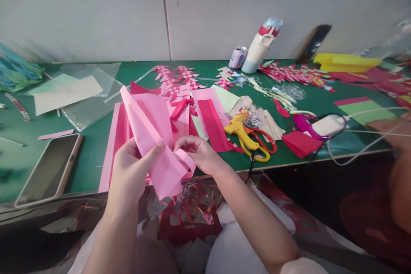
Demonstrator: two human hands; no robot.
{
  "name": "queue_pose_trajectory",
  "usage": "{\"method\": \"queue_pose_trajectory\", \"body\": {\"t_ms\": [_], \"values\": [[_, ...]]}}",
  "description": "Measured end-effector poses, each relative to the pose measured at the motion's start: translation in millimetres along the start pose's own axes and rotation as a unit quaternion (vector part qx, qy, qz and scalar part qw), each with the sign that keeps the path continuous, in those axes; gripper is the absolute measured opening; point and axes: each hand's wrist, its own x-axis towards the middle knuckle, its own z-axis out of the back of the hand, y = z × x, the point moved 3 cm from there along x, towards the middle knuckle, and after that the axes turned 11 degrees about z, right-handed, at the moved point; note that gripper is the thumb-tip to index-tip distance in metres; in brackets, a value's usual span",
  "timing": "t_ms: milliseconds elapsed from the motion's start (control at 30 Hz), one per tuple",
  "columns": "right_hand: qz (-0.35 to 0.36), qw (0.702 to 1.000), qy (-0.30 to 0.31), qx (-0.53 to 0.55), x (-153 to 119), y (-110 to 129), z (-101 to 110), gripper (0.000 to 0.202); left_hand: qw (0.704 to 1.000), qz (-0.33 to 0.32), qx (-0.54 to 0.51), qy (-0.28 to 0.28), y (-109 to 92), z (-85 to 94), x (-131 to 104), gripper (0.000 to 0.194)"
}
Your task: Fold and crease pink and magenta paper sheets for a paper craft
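Observation:
My left hand (133, 165) is closed on a folded sheet of light pink paper (160, 150), its thumb pressed flat across the front. The sheet tilts up over the table's front edge. At its right side my right hand (199, 153) is closed with fingertips pinched at a curled pink paper strip (186, 160). The fingertips are partly hidden, and whether the strip is joined to the sheet I cannot tell. Behind my hands lie larger pink and red paper sheets (109, 154). To the right of my right hand are yellow-handled scissors (244, 135) and a pair with red handles (268, 139).
A smartphone (49, 169) lies at the front left. Woven paper pieces (175, 79), a can (237, 58) and a white bottle (260, 47) stand along the wall. White cables (340, 160) hang over the right edge. Another person's arm (394, 132) is at the far right.

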Motion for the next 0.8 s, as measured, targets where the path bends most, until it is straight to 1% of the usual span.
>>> {"method": "queue_pose_trajectory", "body": {"t_ms": [200,267,400,500,567,633,700,800], "values": [[0.004,1.0,-0.002,0.019,0,0,-2,0.015,1.0,0.003,-0.011,0.002,1,2.7,1,0.042],[-0.016,1.0,-0.009,0.024,0,-1,-2,0.017,1.0,-0.006,-0.009,0.007,2,4.8,3,0.042],[-0.072,0.996,-0.052,0.031,0,-3,-1,0.024,0.999,-0.047,-0.015,0.017,4,6.7,6,0.039],[-0.075,0.994,-0.066,0.042,0,-7,-1,0.025,0.998,-0.049,-0.013,0.022,3,3.8,5,0.04],[-0.059,0.994,-0.076,0.053,1,-9,-1,0.025,0.998,-0.044,0.023,0.026,2,0.9,2,0.047],[-0.052,0.993,-0.085,0.059,2,-10,-1,0.025,0.995,-0.045,0.082,0.024,0,-0.7,1,0.052],[-0.053,0.993,-0.088,0.055,3,-11,-1,0.024,0.99,-0.047,0.132,0.02,0,-0.5,0,0.051],[-0.055,0.993,-0.09,0.045,3,-10,-1,0.027,0.988,-0.047,0.149,0.016,2,0.8,-1,0.048]]}}
